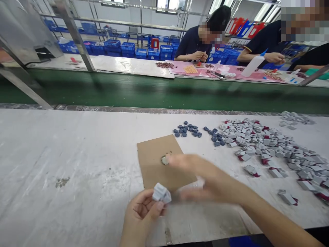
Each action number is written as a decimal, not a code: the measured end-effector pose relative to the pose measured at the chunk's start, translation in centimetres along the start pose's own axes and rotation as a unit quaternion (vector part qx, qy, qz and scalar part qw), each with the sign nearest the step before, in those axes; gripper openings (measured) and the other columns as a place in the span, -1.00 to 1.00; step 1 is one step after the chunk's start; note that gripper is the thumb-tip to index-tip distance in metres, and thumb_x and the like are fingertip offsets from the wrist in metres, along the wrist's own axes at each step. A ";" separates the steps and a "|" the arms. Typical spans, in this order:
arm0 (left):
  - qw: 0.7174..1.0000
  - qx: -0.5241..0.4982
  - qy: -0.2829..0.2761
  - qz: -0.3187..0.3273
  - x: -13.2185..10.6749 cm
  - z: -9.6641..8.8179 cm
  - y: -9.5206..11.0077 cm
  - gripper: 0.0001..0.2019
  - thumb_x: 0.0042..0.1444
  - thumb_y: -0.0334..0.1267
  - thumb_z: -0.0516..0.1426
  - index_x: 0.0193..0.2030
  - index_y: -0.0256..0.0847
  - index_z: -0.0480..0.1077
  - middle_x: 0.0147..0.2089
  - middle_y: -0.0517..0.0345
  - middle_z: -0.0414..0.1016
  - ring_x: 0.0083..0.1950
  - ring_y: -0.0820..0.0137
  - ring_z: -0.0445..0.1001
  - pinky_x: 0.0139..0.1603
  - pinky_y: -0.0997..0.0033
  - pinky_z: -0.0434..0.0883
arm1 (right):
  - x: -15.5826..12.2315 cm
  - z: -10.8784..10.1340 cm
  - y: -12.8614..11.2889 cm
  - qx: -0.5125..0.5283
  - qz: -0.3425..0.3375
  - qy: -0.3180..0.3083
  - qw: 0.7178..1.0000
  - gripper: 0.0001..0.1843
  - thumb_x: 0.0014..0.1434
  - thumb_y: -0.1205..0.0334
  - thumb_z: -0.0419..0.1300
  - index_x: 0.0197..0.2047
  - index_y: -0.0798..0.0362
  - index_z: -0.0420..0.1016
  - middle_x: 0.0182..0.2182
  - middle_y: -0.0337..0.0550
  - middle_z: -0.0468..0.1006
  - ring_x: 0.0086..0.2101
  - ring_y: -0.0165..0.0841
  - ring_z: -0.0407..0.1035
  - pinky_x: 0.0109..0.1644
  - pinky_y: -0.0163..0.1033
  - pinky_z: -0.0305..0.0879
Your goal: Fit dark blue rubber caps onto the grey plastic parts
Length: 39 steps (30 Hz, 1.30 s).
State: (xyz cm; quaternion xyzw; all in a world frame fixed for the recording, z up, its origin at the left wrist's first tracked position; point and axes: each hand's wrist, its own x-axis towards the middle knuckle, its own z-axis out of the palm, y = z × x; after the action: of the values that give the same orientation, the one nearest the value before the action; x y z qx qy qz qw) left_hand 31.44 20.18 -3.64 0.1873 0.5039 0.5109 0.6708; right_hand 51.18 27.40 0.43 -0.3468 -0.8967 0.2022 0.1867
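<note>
My left hand (141,213) is low at the table's front edge, its fingers closed round a small grey plastic part (161,193). My right hand (203,175) reaches leftward over a brown cardboard sheet (154,171); it is smeared by motion, and its fingertips are at a small round metal piece (165,160) lying on the cardboard. Whether it grips that piece does not show.
A wide heap of grey parts (269,144), some with dark red ends, covers the table's right side. Small dark blue pieces (187,129) lie behind the cardboard. A green conveyor belt (154,91) runs beyond; two people work at the far bench near blue crates (120,48).
</note>
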 end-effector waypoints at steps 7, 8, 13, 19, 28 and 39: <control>0.994 -0.046 0.094 0.011 0.9 -2.2 0.1 -0.72 -0.44 -0.17 0.41 -0.51 -0.18 0.53 -0.50 0.15 0.60 -0.44 0.42 0.54 -0.45 0.66 0.47 | 0.7 -0.1 10.0 -0.206 0.217 0.081 0.951 -0.68 0.17 0.11 0.10 -0.04 0.04 0.42 -0.33 -0.05 0.47 -0.32 -0.21 0.38 -0.40 -0.21 0.30; 0.994 -0.051 0.094 0.011 0.9 -2.2 0.1 -0.72 -0.45 -0.18 0.41 -0.51 -0.18 0.52 -0.50 0.15 0.60 -0.44 0.41 0.54 -0.45 0.65 0.48 | 1.0 0.3 10.4 -0.209 0.214 0.066 0.952 -0.70 0.17 0.12 0.10 -0.06 0.03 0.44 -0.32 -0.07 0.46 -0.31 -0.23 0.38 -0.40 -0.23 0.29; 0.993 -0.059 0.099 0.002 0.7 -2.2 0.2 -0.71 -0.42 -0.15 0.40 -0.50 -0.20 0.51 -0.48 0.13 0.60 -0.44 0.40 0.54 -0.45 0.63 0.48 | 2.1 2.0 10.8 -0.225 0.229 0.040 0.946 -0.75 0.20 0.26 0.00 -0.10 0.05 0.42 -0.30 -0.08 0.43 -0.33 -0.27 0.38 -0.42 -0.27 0.27; 0.994 -0.062 0.092 0.002 0.6 -2.1 0.3 -0.71 -0.39 -0.13 0.39 -0.49 -0.20 0.50 -0.47 0.15 0.60 -0.43 0.41 0.54 -0.44 0.62 0.48 | 1.6 1.1 11.4 -0.252 0.226 0.001 0.941 -0.66 0.18 0.40 -0.10 -0.07 0.07 0.38 -0.15 0.03 0.39 -0.29 -0.23 0.37 -0.43 -0.26 0.24; 0.994 -0.058 0.088 0.007 0.5 -2.2 0.0 -0.71 -0.37 -0.13 0.38 -0.49 -0.20 0.49 -0.47 0.17 0.60 -0.43 0.41 0.54 -0.43 0.62 0.48 | 0.8 1.2 10.2 -0.271 0.197 -0.014 0.942 -0.80 0.09 0.36 -0.04 -0.22 0.08 0.35 -0.37 -0.08 0.38 -0.44 -0.29 0.29 -0.56 -0.32 0.05; 0.995 -0.056 0.079 0.009 0.6 -2.4 -0.1 -0.72 -0.37 -0.12 0.38 -0.51 -0.20 0.50 -0.47 0.16 0.60 -0.43 0.41 0.54 -0.43 0.63 0.48 | -2.1 2.9 9.9 -0.107 0.144 0.090 0.980 -0.77 0.25 0.27 -0.06 -0.09 0.04 0.34 -0.21 -0.02 0.39 -0.23 -0.28 0.34 -0.27 -0.21 0.33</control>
State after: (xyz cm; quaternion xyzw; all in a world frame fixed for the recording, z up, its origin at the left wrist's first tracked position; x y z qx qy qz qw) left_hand 29.42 20.05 -5.00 0.1133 0.5245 0.5575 0.6334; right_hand 56.63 31.97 -7.25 -0.5067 -0.8334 0.0978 0.1980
